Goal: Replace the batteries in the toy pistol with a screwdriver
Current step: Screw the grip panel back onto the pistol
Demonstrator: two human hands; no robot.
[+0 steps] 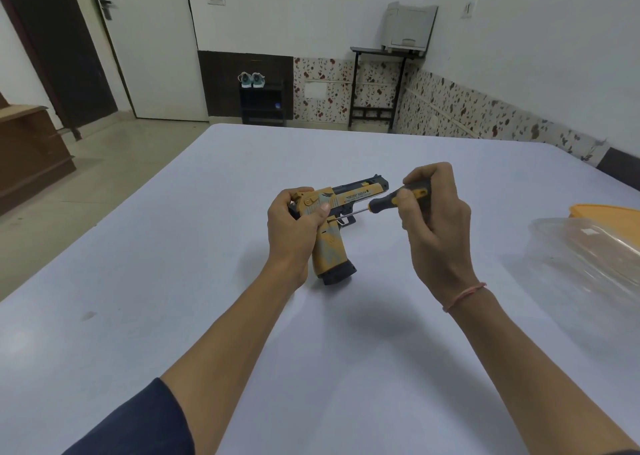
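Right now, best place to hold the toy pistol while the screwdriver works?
Probably the rear of the toy pistol, coming from the left, where the left hand wraps it. The barrel points right and the handle hangs down, so the flat side stays clear for the screwdriver in the right hand.

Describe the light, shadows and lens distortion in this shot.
Head view: soft, even room light, no hard glare on the table; a faint, diffuse shadow lies on it below the pistol; the wide lens leans the door and splays the table's edges; the clear tub at right shows pale reflections.
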